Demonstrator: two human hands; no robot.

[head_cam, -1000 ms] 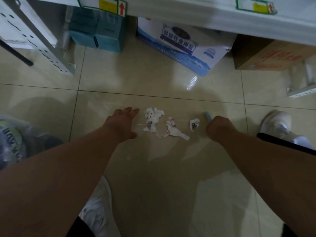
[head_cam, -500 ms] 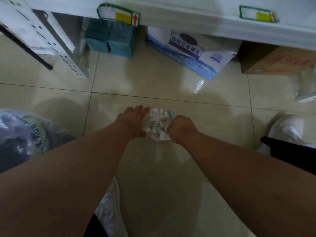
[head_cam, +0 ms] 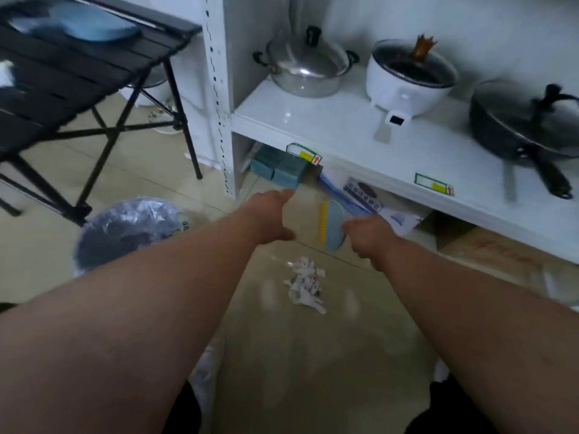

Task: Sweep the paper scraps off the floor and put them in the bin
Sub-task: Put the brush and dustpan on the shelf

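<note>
Paper scraps gathered into 1 loose white heap on the floor, lower centre of the frame, touching neither hand. Right hand at centre right, raised above the heap, fingers curled round the handle of a small blue brush with a yellow bristle edge facing left; head held upright and clear of the tiles, likely lifted between strokes rather than mid-sweep. Left hand at centre, empty, fingers fairly straight and reaching up and right, thumb spread below; probably kept flat to act as a stop or scoop against the brush, though blur hides the fingertips. Bin at centre left, lined with a clear crinkled bag, mouth open upward, near the heap but apart from it, so a short carry remains. Heap compact enough to pinch between brush and palm; stray bits could fall on the way. Above, a white shelf across the upper right with 1 steel pot, 1 white cooker and 1 dark pan; boxes tucked beneath. Black folding table in the upper left. Scraps not yet in the bin; gathering looks done, lifting not yet.
</note>
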